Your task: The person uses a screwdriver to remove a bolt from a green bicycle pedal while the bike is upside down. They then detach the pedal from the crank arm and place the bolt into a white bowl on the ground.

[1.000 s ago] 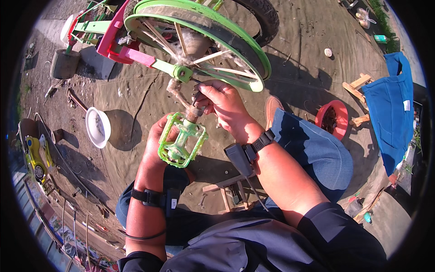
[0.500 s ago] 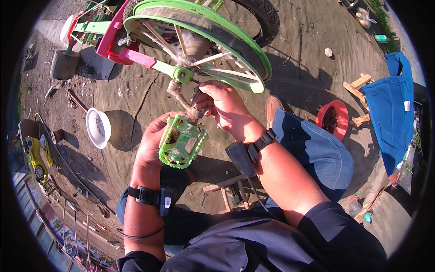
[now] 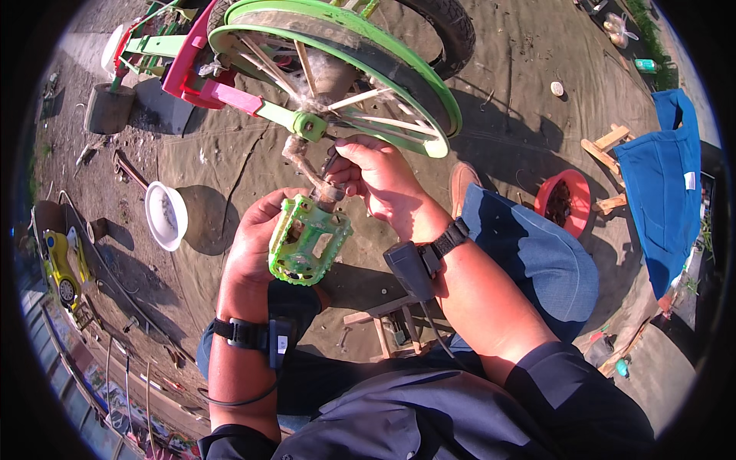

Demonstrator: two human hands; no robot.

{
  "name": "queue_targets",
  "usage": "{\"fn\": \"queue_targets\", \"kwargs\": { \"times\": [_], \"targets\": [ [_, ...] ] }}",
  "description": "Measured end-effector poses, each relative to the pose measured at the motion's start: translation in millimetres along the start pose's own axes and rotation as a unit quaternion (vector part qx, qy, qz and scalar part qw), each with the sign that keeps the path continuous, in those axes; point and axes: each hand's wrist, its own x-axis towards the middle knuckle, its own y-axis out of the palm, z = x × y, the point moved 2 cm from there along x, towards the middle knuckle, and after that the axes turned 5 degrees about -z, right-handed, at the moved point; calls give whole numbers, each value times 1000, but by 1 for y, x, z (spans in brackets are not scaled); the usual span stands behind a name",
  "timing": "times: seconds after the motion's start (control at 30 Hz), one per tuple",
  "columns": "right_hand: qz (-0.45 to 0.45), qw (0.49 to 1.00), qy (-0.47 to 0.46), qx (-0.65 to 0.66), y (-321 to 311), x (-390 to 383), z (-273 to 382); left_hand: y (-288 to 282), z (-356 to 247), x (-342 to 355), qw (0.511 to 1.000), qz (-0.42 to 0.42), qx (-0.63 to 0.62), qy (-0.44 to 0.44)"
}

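Observation:
A green plastic bicycle pedal [image 3: 307, 239] is on a rusty crank arm [image 3: 301, 159], below a green-rimmed wheel [image 3: 399, 73] with pale spokes and whitish tangled fibres near its hub. My left hand [image 3: 253, 238] grips the pedal from the left, its fingers partly behind it. Just right of the crank, my right hand [image 3: 387, 184] has its fingers closed on a slim dark rod [image 3: 331, 159], which I cannot make out fully. A green end piece [image 3: 309, 125] on a pink-and-green frame [image 3: 186, 69] sits at the crank's upper end.
A white bowl [image 3: 165, 215] and a yellow toy car [image 3: 63, 272] lie left. A red bowl [image 3: 575, 201] with dark contents, a wooden stand [image 3: 606, 146] and blue cloth [image 3: 659, 199] are right. A small wooden stool [image 3: 379, 330] is below my hands, between my jeans-clad legs.
The pedal has turned about its spindle, showing a different face. My left hand and forearm have shifted slightly left, the fingers a little higher. My right hand has hardly moved.

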Motion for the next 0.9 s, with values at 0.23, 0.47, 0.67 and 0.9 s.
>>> {"fn": "queue_targets", "kwargs": {
  "times": [0.23,0.47,0.67,0.9],
  "targets": [
    [8,1000,-1,20,0,0,-3,4,-3,1,1000,-26,0,-5],
    [4,1000,-5,-5,1,-1,-3,2,-10,-2,998,-16,60,18],
    [5,999,-16,-34,0,-1,-4,-3,-10,1,990,-26,133,23],
    [-6,998,-28,-50,2,-2,-4,-5,-6,2,984,-21,174,38]
  ]
}}
